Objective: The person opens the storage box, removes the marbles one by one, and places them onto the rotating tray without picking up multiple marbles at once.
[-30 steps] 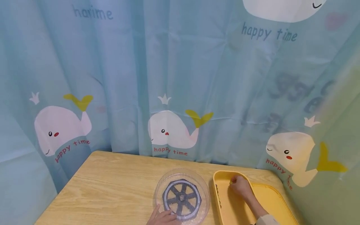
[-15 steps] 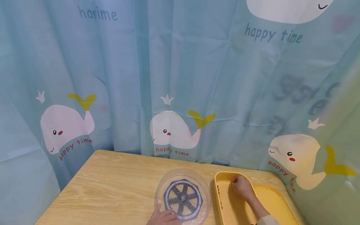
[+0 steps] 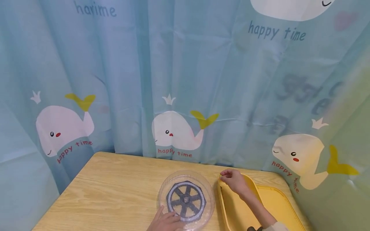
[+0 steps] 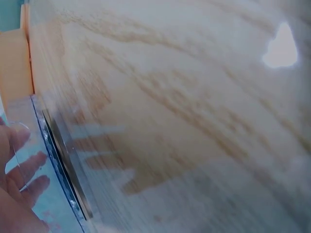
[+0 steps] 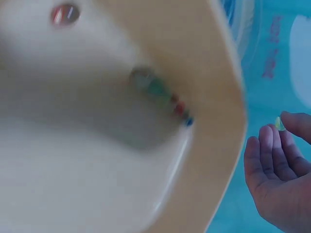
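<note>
A small glass marble [image 5: 279,124], greenish yellow, is pinched between the thumb and fingertips of my right hand [image 5: 282,179]. In the head view that hand [image 3: 235,182] is over the far left rim of a yellow bin [image 3: 224,208]. Several coloured marbles [image 5: 156,88] lie in a row along the bin's inside wall, and a reddish one [image 5: 65,14] sits apart on its floor. My left hand [image 3: 166,221] rests with spread fingers on the near left edge of a clear round dish [image 3: 212,195] that shows a dark spoked wheel shape. The left wrist view [image 4: 22,179] catches only part of that hand.
A flat yellow lid or tray [image 3: 278,203] lies right of the bin. Everything stands on a wood-grain table [image 3: 115,192]. A blue curtain with printed whales [image 3: 179,131] hangs directly behind the table's far edge.
My right hand has risen from inside the bin and moved left to its rim, with the marble in its fingertips. The left hand stays at the dish.
</note>
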A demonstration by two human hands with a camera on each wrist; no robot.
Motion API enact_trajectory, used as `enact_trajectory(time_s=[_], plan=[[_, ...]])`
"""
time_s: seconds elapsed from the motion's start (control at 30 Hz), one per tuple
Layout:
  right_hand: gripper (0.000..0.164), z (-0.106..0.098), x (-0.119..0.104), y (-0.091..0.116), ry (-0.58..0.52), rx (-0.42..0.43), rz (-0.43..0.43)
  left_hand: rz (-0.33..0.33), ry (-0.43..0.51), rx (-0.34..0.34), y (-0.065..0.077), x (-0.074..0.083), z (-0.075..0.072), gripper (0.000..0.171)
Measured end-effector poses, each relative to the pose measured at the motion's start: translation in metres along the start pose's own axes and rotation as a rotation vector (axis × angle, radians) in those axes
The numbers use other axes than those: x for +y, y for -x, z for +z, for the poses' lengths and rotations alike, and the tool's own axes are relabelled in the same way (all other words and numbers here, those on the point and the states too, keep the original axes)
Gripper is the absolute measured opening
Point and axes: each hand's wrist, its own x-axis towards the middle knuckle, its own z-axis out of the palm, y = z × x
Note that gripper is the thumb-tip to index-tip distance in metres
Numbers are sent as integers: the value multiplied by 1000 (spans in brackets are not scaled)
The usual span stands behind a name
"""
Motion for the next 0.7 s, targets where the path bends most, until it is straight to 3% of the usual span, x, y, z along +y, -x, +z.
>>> enact_trajectory(time_s=[0.43, 0.7], plan=[[8, 50, -39, 11, -74, -129, -84, -3, -17, -104, -5, -2, -8, 37], [8, 79, -43, 8, -33, -189, -99, 29, -36, -58, -4, -2, -6, 23]])
